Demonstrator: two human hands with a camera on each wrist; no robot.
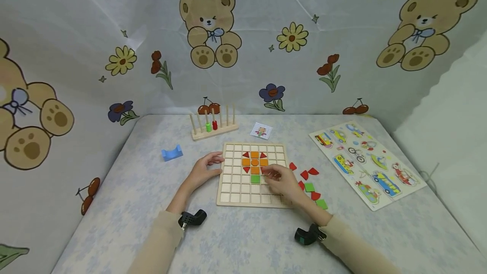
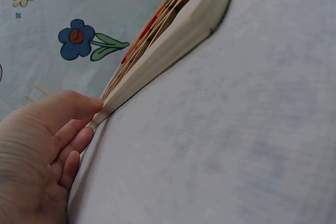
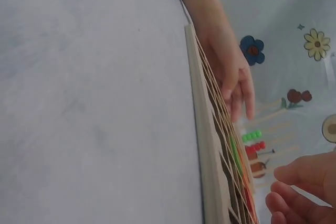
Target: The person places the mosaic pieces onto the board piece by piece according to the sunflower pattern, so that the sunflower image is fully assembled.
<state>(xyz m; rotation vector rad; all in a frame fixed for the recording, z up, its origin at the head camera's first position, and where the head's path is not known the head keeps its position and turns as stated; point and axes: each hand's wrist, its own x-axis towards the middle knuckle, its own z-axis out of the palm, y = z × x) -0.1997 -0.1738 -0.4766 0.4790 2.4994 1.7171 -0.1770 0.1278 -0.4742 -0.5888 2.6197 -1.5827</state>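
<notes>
A wooden grid board (image 1: 236,198) lies on the table with flat coloured pieces in its middle cells. Orange squares (image 1: 254,154) surround an orange round piece (image 1: 254,163) in a cross. Red pieces (image 1: 246,169) fill the corners between them, and a green square (image 1: 255,179) sits below. At the board's left edge, my left hand (image 1: 202,172) touches the rim with thumb and relaxed fingers. My right hand (image 1: 283,182) hovers over the board's right half, fingertips beside the lower right red piece. In the right wrist view its thumb and fingers (image 3: 286,203) are loosely bent, nothing showing between them.
Loose red quarter-shaped pieces (image 1: 313,171) and green squares (image 1: 321,204) lie right of the board. Behind it stand a wooden peg rack (image 1: 217,132) with green and red beads and a picture card (image 1: 261,130). A blue curved block (image 1: 172,153) lies left, a vehicle puzzle board (image 1: 365,170) right.
</notes>
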